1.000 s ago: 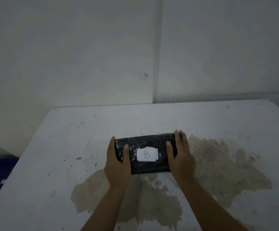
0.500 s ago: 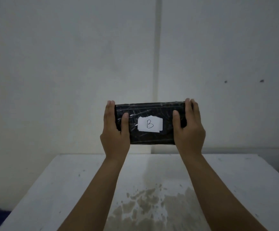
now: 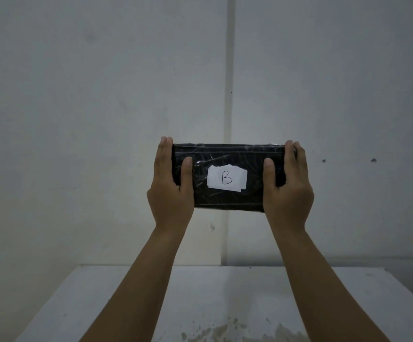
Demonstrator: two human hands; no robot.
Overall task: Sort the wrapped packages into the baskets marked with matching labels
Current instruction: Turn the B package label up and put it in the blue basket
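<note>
Aloft, package (image 3: pixel 227 193) between hands

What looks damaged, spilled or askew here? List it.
The table carries a brownish stain at its near edge, like a dried spill. The label on the package has a torn top edge. Both hands hold the package level.

Wrapped package (image 3: pixel 227 196): flat black rectangular block under glossy clear film. Orientation: long axis level, broad face toward the camera. White paper label (image 3: pixel 227 178), torn along its top edge, centred on that face, marked "B". Position: raised in the air, above the desk (image 3: pixel 348 304).
</note>
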